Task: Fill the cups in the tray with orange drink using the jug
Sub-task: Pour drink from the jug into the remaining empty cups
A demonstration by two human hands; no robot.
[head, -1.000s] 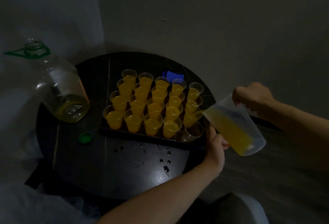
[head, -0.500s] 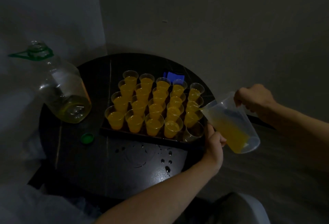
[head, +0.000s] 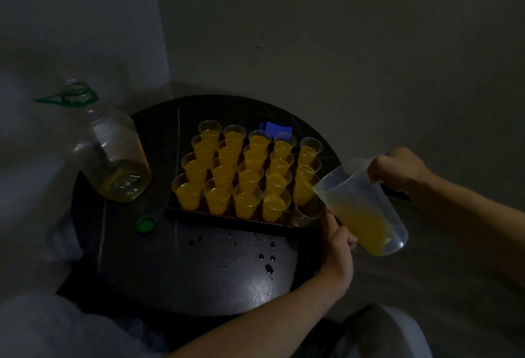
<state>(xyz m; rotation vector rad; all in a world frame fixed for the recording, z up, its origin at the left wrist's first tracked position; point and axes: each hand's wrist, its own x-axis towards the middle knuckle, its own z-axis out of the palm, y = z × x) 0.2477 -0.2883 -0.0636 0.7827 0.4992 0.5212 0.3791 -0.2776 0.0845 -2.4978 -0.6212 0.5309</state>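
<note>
Head view: the fingers of the right hand are wrapping round the handle of the clear jug. They are holding it tilted, with the orange drink pooling at the low base end. The spout is hanging just over the right-hand column of cups, with no stream showing. The left hand is resting at the near right corner of the tray, just under the jug. Its fingers look curled, but I cannot tell whether they are gripping the tray or the table edge. Filled cups are crowding the tray, and one empty cup is standing at that near right corner. Judging by this, the last pour is coming. The spout needs drawing nearer, over that cup, then tipping slowly, since drops are lying on the dark table.
</note>
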